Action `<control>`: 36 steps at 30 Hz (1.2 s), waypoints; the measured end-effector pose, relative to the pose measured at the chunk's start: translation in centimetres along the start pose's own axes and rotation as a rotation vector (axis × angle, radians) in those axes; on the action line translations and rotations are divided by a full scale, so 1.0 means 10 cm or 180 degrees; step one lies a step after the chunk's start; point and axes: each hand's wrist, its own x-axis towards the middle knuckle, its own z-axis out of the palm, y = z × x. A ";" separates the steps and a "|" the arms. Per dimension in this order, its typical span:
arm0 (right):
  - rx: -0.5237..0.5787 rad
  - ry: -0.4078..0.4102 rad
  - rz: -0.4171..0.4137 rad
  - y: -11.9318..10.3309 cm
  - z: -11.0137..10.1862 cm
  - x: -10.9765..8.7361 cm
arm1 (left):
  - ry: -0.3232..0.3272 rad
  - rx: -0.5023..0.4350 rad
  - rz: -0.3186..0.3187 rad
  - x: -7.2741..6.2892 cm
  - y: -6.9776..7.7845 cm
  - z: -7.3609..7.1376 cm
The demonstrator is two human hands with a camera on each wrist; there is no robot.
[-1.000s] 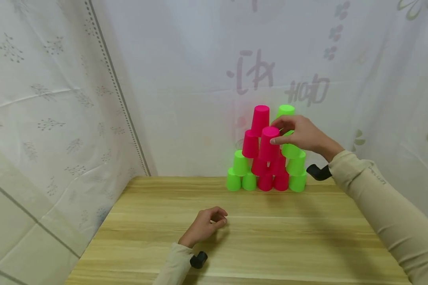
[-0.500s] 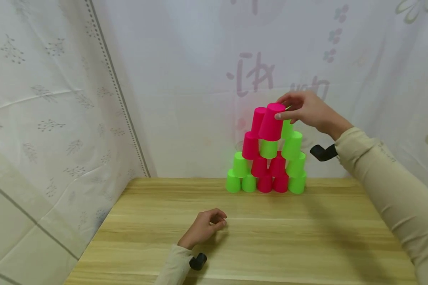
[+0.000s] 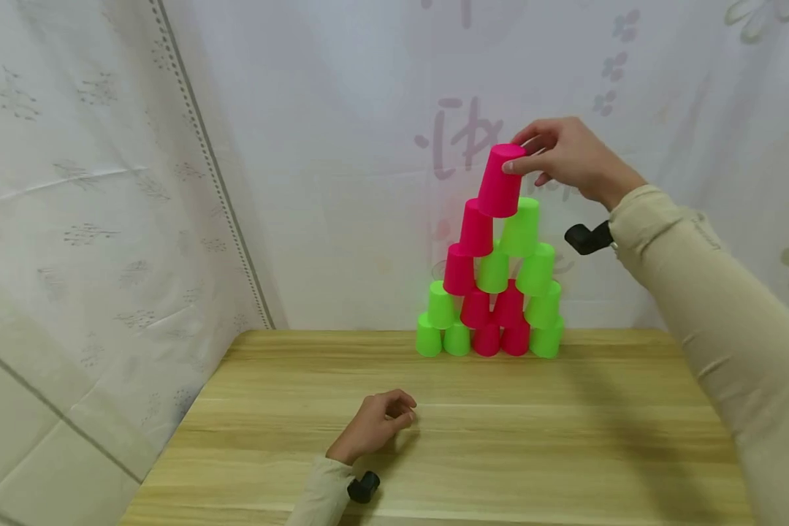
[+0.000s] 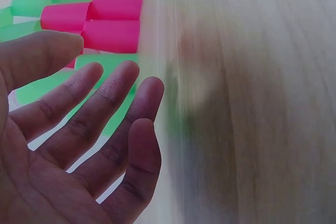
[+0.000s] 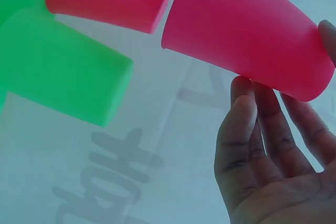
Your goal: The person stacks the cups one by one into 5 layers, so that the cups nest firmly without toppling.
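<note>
Between thumb and fingers my right hand (image 3: 568,155) pinches an upside-down pink cup (image 3: 502,181), slightly tilted, near the top of the stack. In the right wrist view the rim of that pink cup (image 5: 247,32) appears just apart from the upper cups. Below it, a pink cup (image 3: 476,228) and a green cup (image 3: 521,228) form the highest row of a pyramid of upside-down pink and green cups. My left hand (image 3: 373,424) lies low over the table with loosely bent fingers and nothing in it. The left wrist view shows those fingers (image 4: 113,90) spread before the stack.
The wooden table (image 3: 289,409) carries the pyramid near its back edge. Behind it hangs a white printed curtain (image 3: 342,183), close to the stack. Another patterned curtain (image 3: 105,219) runs along the left side. A black wrist device (image 3: 588,238) sits under the right wrist.
My right hand has lifted the pink cup from in front of the pyramid to above its highest row. The left hand stays nearly still.
</note>
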 end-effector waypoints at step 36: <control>-0.0243 0.0109 0.0383 0.13 -0.03 0.15 | 0.0039 -0.0015 0.0041 -0.02 -0.04 0.03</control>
